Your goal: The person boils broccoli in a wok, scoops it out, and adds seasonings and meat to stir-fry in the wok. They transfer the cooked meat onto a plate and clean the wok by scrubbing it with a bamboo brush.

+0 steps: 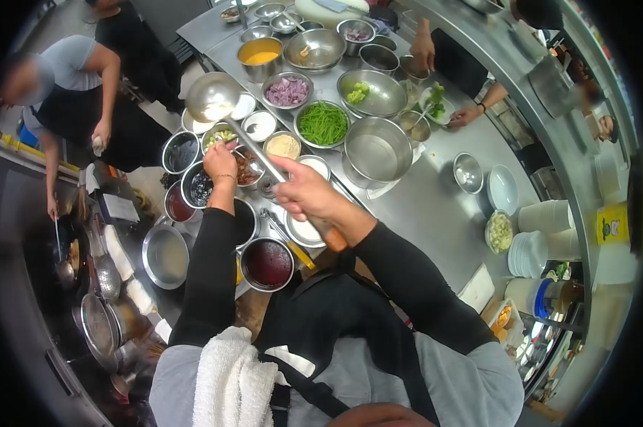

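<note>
My right hand (309, 191) is wrapped round the long handle of a metal ladle (211, 96), whose bowl is over the containers at the upper left. Something pale lies in the ladle's bowl. My left hand (222, 162) reaches over a small bowl of chopped light-green pieces (220, 136), fingers bent together; what they hold, if anything, is hidden. Close by are a bowl of white powder (259, 126), a bowl of beige powder (282, 146), a container of brown pieces (250, 168) and a container of black pieces (198, 186).
Around stand chopped purple onion (287, 91), green beans (322, 123), an empty steel pot (377, 151) and a pot of dark red liquid (267, 264). A co-worker (72, 92) stands at the left by a wok; another person's hands (466, 115) hold a plate at the upper right.
</note>
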Available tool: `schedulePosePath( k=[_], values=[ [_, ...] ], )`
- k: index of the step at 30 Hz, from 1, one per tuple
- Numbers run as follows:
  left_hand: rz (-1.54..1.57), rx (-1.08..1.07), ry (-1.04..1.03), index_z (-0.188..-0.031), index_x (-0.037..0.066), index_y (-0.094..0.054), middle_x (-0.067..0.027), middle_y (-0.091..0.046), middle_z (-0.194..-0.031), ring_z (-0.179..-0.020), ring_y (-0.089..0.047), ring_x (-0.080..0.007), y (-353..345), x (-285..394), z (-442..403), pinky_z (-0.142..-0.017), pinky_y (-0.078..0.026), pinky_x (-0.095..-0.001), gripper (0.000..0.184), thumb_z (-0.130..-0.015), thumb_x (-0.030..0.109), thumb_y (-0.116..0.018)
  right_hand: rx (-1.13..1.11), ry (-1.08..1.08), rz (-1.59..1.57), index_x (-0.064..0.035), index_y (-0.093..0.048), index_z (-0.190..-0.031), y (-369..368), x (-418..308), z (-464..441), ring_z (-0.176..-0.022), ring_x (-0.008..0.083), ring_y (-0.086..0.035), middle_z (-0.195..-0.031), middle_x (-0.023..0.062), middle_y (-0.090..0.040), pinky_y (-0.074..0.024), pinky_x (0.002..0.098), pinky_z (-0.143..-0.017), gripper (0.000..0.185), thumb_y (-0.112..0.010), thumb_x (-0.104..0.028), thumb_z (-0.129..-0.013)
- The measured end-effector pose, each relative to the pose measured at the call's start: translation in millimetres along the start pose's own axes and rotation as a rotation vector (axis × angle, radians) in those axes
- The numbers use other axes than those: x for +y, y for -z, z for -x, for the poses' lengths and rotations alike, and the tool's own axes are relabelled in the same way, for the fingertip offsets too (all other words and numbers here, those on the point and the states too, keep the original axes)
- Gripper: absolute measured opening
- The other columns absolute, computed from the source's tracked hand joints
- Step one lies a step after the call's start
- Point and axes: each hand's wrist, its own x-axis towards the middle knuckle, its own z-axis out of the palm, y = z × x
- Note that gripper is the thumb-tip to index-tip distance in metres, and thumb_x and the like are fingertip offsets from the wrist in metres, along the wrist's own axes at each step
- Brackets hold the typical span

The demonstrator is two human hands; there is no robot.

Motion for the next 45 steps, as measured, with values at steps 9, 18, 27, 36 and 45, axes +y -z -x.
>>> schedulePosePath(
  k=[9, 18, 27, 36, 45],
  values=[
    [-0.083, -0.022, 0.139, -0.096, -0.002, -0.074, -0.0128, -0.079, -0.091, -0.085, -0.072, -0.0243, -47.3, -37.2, -25.3, -0.082, -0.052, -0.0355, 0.035, -0.099, 0.021, -0.048, 0.21, -0.058, 0.546, -0.0095, -0.031, -0.16, 41.1, -36.4, 77.0, -0.064, 0.015, -0.061, -0.099, 0.0115, -0.066, -0.0517, 0.0287, -0.058, 0.072, -0.057, -0.005, -0.093],
    [0.548, 0.081, 0.399, -0.111, -0.009, -0.068, -0.0153, -0.077, -0.099, -0.086, -0.067, -0.0163, 19.6, 5.4, -1.5, -0.081, -0.049, -0.0295, 0.029, -0.095, 0.011, -0.056, 0.193, 0.01, 0.683, -0.0081, -0.033, -0.159, 119.6, -2.0, 69.6, -0.103, 0.0263, -0.063, -0.116, 0.017, -0.064, -0.0493, 0.0347, -0.088, 0.073, -0.058, -0.003, -0.091],
    [-0.593, -0.479, -0.505, -0.092, 0.007, -0.075, -0.0164, -0.073, -0.087, -0.084, -0.07, -0.0359, -35.8, 93.0, 142.3, -0.077, -0.055, -0.0478, 0.019, -0.09, 0.014, -0.057, -0.083, 0.028, 0.285, -0.0133, -0.027, -0.161, 93.1, -56.9, 70.8, -0.045, 0.0057, -0.045, -0.065, -0.0041, -0.051, -0.0384, 0.0244, -0.039, 0.073, -0.055, 0.0, -0.095],
    [-0.501, -0.058, -0.427, -0.111, 0.001, -0.069, -0.0222, -0.07, -0.105, -0.1, -0.066, -0.0408, -3.7, 65.1, 42.0, -0.09, -0.05, -0.0496, 0.024, -0.094, 0.013, -0.057, 0.264, -0.034, 0.486, -0.0151, -0.026, -0.162, 153.3, -72.9, 142.4, -0.042, 0.0058, -0.042, -0.061, -0.003, -0.049, -0.0362, 0.0232, -0.039, 0.075, -0.051, 0.005, -0.093],
    [-1.212, -0.604, -0.249, -0.122, 0.008, -0.069, -0.0202, -0.072, -0.116, -0.115, -0.068, -0.0332, -27.6, 6.5, -102.6, -0.11, -0.041, -0.0506, 0.034, -0.093, 0.012, -0.053, 0.5, -0.098, 0.442, -0.0139, -0.027, -0.161, 168.5, -63.4, 174.0, -0.042, 0.005, -0.04, -0.066, -0.0018, -0.051, -0.034, 0.0229, -0.038, 0.074, -0.049, 0.007, -0.094]
  ],
)
